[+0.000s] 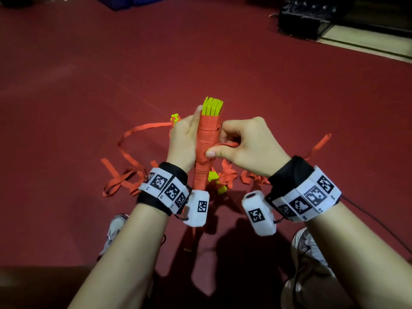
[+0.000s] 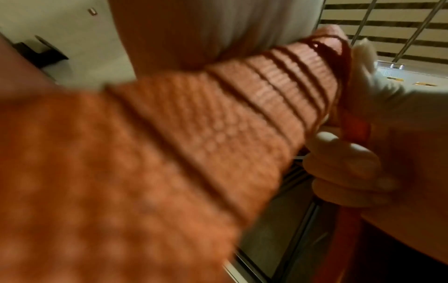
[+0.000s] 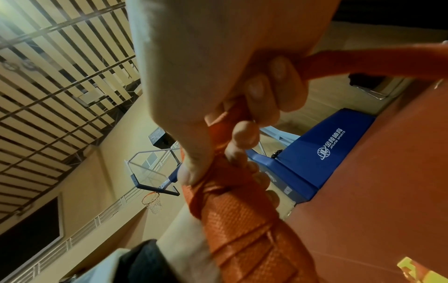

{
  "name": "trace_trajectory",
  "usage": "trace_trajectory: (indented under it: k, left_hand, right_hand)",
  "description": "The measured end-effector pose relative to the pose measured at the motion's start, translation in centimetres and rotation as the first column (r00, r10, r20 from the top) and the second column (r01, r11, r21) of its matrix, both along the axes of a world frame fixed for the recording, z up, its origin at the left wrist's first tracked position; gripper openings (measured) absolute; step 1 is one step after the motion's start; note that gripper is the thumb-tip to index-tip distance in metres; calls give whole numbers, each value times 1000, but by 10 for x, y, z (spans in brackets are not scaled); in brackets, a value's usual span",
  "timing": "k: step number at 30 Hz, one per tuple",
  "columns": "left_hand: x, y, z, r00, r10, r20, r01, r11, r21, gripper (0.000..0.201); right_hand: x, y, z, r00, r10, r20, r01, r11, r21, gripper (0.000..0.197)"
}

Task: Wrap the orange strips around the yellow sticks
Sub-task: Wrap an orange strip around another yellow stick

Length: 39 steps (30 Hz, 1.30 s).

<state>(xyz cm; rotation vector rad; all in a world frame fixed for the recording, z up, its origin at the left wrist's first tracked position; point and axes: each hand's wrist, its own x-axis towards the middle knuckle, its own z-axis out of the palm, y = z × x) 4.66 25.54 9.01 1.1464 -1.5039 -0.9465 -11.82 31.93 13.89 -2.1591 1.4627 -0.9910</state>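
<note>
Right hand [image 3: 218, 92] pinches orange strip [image 3: 363, 65]; head view shows yellow sticks [image 1: 213, 105].

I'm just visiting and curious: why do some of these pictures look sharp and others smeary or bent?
Head view: mostly sharp, dim, dark shadows on the red floor near the feet. Left wrist view: the wrapped bundle fills the frame, blurred because so close. Right wrist view: crisper weave, ceiling slats splayed by the wide lens, glare top left.
</note>
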Motion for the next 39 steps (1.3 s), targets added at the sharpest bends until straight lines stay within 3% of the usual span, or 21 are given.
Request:
trace_trajectory:
  k: [2, 5, 9, 11, 14, 16, 20, 24, 27, 31, 33, 36, 39]
  left_hand:
    - [1, 4, 5, 998, 65, -7, -65, 997, -30, 53]
    - [-2, 16, 18, 993, 80, -83, -75, 995, 63, 74]
    - [-19, 34, 24, 940, -134, -315, 180, 976, 123, 68]
    - [-18, 33, 23, 939, -141, -315, 186, 975, 119, 68]
    - [-8, 25, 18, 955, -88, -284, 117, 989, 88, 103]
    - [-5, 23, 17, 969, -50, -243, 76, 992, 97, 111]
    - [-12, 30, 21, 953, -96, -288, 153, 971, 184, 108]
    - [-16, 30, 24, 968, -115, -225, 164, 963, 215, 102]
    - [-19, 30, 23, 983, -91, -157, 114, 983, 146, 87]
    - [-30, 34, 24, 969, -35, -244, 50, 997, 56, 60]
    - [-30, 31, 21, 977, 10, -212, -2, 999, 36, 55]
    - [-25, 27, 16, 990, 125, -68, -131, 987, -93, 53]
    - [-27, 36, 21, 918, 379, 120, -324, 888, -325, 48]
  right_hand:
    - [4, 0, -2, 1000, -28, -2, 28, 1000, -14, 51]
    - [7, -3, -6, 999, -54, -3, 53, 998, -27, 49]
    - [7, -6, -9, 993, -109, 53, 112, 992, -58, 42]
    - [4, -6, -4, 997, -50, 50, 53, 998, -43, 35]
    - [-8, -9, 5, 998, 5, -55, -4, 1000, 8, 24]
    - [-16, -12, 8, 994, -28, -106, 30, 999, 23, 23]
    - [-17, -11, 9, 979, -118, -166, 113, 993, -39, 26]
    - [-10, -10, 6, 964, -128, -233, 114, 991, -71, 9]
    - [-11, -11, 4, 959, -146, -245, 124, 987, -101, 19]
    - [-5, -11, 3, 963, -181, -200, 144, 972, -184, 18]
    - [-1, -10, 4, 964, -188, -190, 155, 972, -178, 9]
    - [3, -8, 2, 965, -220, -143, 197, 968, -158, 15]
    - [5, -6, -1, 956, -270, -115, 256, 958, -128, 23]
